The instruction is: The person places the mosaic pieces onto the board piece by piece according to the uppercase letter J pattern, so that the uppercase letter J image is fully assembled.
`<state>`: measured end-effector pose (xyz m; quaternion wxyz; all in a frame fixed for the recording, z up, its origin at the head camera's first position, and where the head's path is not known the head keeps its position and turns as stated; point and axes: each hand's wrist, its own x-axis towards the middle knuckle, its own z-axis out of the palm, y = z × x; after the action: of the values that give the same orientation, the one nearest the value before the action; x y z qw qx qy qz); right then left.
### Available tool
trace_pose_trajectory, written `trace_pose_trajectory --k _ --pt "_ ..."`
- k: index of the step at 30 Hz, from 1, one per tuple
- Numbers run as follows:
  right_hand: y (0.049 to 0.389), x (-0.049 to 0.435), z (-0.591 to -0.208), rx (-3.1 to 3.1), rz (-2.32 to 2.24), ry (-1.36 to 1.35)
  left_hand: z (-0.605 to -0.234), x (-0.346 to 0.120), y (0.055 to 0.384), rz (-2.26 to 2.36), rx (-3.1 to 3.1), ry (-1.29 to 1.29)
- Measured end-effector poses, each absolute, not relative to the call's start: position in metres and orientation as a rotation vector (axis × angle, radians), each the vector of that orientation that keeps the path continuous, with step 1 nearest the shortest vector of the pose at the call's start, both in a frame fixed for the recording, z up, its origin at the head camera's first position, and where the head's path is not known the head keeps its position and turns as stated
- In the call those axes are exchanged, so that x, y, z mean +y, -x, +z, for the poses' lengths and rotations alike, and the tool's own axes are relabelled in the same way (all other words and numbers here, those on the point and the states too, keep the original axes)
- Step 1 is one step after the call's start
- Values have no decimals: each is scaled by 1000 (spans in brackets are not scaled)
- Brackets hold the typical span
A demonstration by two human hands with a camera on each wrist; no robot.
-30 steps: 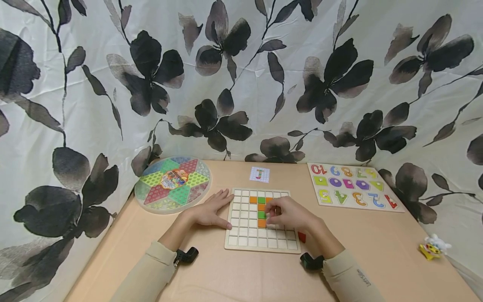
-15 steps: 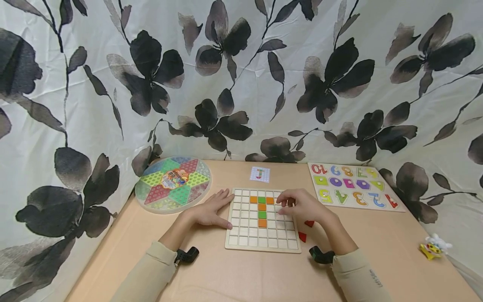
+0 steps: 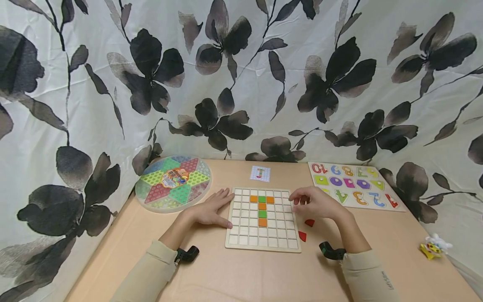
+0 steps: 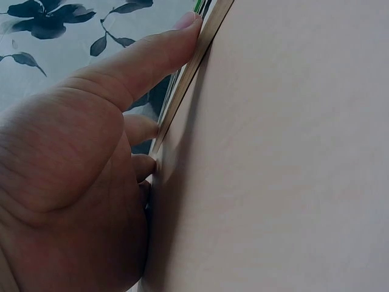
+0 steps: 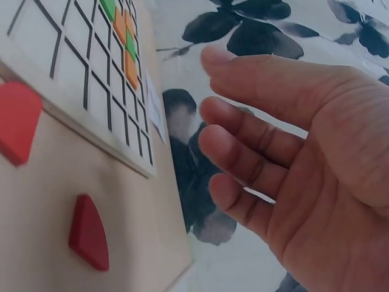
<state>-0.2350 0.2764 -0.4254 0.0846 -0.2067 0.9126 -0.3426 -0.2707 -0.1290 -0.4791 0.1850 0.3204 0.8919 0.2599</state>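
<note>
A white wooden grid board (image 3: 247,233) lies mid-table, with orange tiles (image 3: 262,222) and green tiles (image 3: 262,214) set in a T-like pattern. My left hand (image 3: 209,211) rests at its left edge, fingers straight, thumb touching the frame; the left wrist view shows the thumb (image 4: 152,58) on the rim. At the board's right edge hovers my right hand (image 3: 317,203), fingers loosely bent, with nothing held in the right wrist view. Below that hand lie two red pieces, a nearer red piece (image 3: 302,236) by the board and another red piece (image 3: 310,222) just beyond.
Behind the board lies a small pattern card (image 3: 260,173). A round Chinese checkers board (image 3: 188,197) is at the back left, a number puzzle board (image 3: 354,188) at the back right. A small toy figure (image 3: 432,247) stands near the right table edge.
My right hand has moved right, off the tiles to the board's right edge, uncovering the orange tile at the pattern's upper right and the second red piece. My left hand stays in place.
</note>
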Motion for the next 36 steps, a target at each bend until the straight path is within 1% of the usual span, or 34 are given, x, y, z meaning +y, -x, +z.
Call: trace_pose_trajectory --k 13,25,36 --pt "236 299 -428 2659 -971 592 -479 -128 271 739 2512 -895" --pt "233 315 -432 2479 -967 647 -482 -129 272 722 2516 -905" --pt "240 322 -448 2408 -948 607 -483 -129 274 713 2515 -909"
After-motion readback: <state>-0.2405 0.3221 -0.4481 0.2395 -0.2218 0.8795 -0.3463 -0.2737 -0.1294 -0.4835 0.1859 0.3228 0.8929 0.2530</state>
